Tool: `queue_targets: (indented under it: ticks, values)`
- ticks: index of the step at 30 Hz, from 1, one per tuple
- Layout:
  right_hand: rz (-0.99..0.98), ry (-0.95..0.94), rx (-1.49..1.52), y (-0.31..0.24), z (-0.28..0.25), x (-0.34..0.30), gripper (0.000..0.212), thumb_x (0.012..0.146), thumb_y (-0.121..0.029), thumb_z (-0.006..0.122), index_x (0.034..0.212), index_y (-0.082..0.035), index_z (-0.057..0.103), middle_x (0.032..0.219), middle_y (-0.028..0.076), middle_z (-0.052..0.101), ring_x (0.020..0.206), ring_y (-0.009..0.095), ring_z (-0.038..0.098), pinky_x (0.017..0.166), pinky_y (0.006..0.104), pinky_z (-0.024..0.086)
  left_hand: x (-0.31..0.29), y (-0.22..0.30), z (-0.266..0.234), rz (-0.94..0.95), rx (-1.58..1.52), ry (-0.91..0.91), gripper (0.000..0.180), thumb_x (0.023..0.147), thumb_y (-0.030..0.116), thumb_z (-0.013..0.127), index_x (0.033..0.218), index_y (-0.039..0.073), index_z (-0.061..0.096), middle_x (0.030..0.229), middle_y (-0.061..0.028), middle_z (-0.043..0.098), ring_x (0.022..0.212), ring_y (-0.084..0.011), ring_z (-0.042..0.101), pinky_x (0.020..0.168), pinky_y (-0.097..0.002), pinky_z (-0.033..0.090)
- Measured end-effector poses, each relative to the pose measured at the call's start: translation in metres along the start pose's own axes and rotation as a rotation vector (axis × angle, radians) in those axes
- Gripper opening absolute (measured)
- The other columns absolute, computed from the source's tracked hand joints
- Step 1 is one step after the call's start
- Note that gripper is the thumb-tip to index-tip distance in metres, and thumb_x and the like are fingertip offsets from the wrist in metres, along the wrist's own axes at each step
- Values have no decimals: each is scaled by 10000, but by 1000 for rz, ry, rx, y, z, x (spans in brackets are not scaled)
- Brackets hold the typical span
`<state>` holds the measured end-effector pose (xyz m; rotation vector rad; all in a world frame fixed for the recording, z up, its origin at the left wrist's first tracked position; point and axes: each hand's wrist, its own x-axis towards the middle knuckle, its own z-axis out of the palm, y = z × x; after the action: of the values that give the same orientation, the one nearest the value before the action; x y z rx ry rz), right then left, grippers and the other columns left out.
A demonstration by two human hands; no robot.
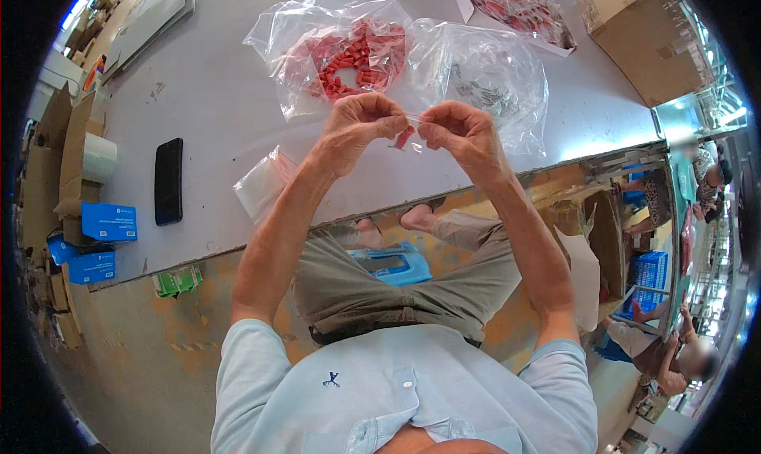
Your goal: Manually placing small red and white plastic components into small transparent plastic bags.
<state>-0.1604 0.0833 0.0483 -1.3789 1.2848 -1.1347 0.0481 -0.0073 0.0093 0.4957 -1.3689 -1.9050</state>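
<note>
Both hands are above the table near its front edge, fingertips pinched close together. My left hand (358,130) and my right hand (465,134) grip opposite ends of the top edge of a small clear plastic bag (417,147). A red piece (404,137) shows just below the fingers, seemingly inside that bag. Behind my left hand lies a large clear bag of small red plastic pieces (369,75). Beyond my right hand is another clear bag (523,77) with small grey parts in it. A stack of flat clear bags (261,186) with a red stripe rests beside my left forearm.
A black phone (169,181) lies on the left of the table (214,81). At the back right are a tray of filled bags (523,10) and a cardboard box (646,42). Small blue boxes (108,222) stand at the left edge. Other people sit far right.
</note>
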Motion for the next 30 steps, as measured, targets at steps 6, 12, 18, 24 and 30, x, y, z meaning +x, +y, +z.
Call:
queue_targets:
  ticks: [6, 12, 18, 24, 30]
  values:
    - [-4, 51, 67, -4, -5, -1, 117, 972, -120, 711, 1023, -14, 713, 885, 42, 727, 792, 92, 659, 724, 261, 550, 1, 6, 1, -13, -39, -34, 218, 846, 138, 841, 992, 13, 738, 885, -63, 731, 815, -138, 669, 768, -287, 539]
    - [-77, 61, -4, -6, -3, -2, 93, 978, -78, 673, 1016, 1, 703, 881, 44, 722, 813, 102, 663, 738, 268, 552, 0, 12, 9, -13, 57, 4, 202, 853, 73, 802, 1021, 24, 701, 922, -73, 718, 852, -171, 697, 775, -312, 544]
    - [-77, 22, -63, 5, 2, -2, 88, 951, -74, 688, 1006, -14, 721, 859, 20, 719, 806, 91, 648, 729, 253, 521, -2, 6, 7, 1, 109, -11, 93, 839, -10, 754, 919, -18, 706, 829, -78, 703, 764, -152, 669, 709, -300, 537]
    - [-88, 7, -219, -5, 4, -3, 94, 945, -116, 725, 966, -25, 736, 801, 6, 705, 718, 75, 595, 652, 259, 500, -2, 6, 10, -9, 103, -31, 71, 851, -13, 756, 892, -1, 699, 821, -84, 709, 732, -159, 667, 704, -304, 532]
    - [-86, 56, -110, -4, -3, -4, 124, 942, -137, 742, 971, -17, 739, 806, 37, 718, 698, 88, 598, 632, 272, 501, -2, 11, 8, -10, 100, 20, 72, 855, -1, 763, 903, -13, 710, 829, -72, 715, 773, -133, 668, 741, -275, 533]
